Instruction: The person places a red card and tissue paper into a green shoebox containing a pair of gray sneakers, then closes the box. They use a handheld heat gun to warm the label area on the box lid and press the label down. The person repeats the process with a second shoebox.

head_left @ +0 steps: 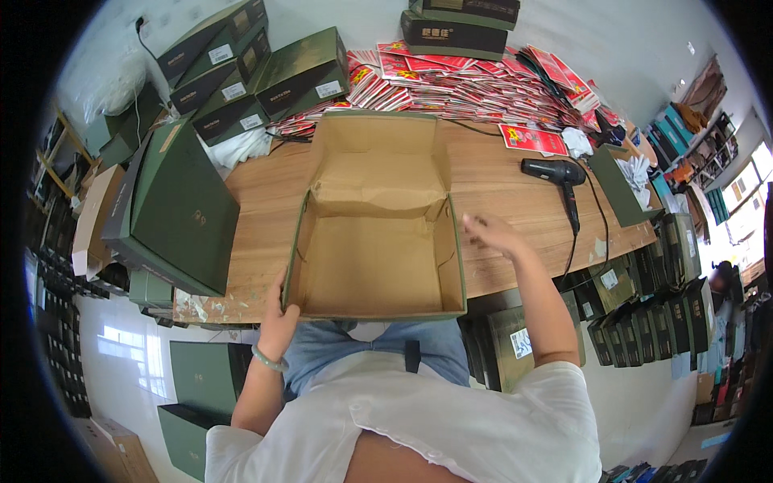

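My left fingers (pixel 278 291) pinch the near left corner of an open box (pixel 372 249), the thumb lying over the rim and the others along the outer wall. A pale green bracelet (pixel 270 362) rings that wrist. The box is green outside and brown inside; its lid (pixel 382 157) stands raised at the far side, beyond my fingers. Its near end reaches past the edge of the wooden tabletop (pixel 499 193), over my lap.

My right fingers (pixel 481 231) are loosely spread and slightly curled, a little blurred, just beside the right wall and apart from it. Farther right of them lies a black hair dryer (pixel 555 171), and past that a green tray-like box (pixel 605 193) with crumpled white paper (pixel 636 171) in it. Ahead of both hands, red printed packets (pixel 451 88) are heaped by the wall. Beyond my left fingers, to the left, sits a large closed green box (pixel 185 213).
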Available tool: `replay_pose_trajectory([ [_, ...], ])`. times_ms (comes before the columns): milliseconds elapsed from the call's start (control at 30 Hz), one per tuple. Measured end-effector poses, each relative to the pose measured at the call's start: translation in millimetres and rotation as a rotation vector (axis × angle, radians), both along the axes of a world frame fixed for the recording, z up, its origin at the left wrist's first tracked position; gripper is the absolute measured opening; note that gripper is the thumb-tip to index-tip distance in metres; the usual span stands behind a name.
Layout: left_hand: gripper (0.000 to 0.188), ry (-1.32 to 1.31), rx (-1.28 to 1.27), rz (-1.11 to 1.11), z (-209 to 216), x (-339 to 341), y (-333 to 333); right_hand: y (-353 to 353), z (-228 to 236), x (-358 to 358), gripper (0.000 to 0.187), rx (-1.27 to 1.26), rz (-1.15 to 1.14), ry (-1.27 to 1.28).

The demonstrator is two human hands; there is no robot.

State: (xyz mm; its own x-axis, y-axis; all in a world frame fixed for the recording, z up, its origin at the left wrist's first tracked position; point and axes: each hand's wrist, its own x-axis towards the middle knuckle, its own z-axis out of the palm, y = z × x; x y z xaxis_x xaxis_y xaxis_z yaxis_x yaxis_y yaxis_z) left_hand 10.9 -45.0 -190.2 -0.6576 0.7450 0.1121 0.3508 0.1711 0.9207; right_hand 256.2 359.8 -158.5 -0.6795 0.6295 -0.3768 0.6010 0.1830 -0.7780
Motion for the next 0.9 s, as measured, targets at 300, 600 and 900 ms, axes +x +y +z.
replay_pose_trajectory([
  [300,0.065,-0.181,0.062,0.018,7,29,-48,42,-63,-129,0.07,0.025,-0.279,0.105],
  [600,0.058,-0.157,0.116,0.178,-16,11,-41,4,-10,-73,0.053,0.699,0.102,0.508],
  [900,0.077,-0.651,0.304,0.35,-1,-1,-60,-58,-21,51,0.071,0.103,-0.273,0.535],
])
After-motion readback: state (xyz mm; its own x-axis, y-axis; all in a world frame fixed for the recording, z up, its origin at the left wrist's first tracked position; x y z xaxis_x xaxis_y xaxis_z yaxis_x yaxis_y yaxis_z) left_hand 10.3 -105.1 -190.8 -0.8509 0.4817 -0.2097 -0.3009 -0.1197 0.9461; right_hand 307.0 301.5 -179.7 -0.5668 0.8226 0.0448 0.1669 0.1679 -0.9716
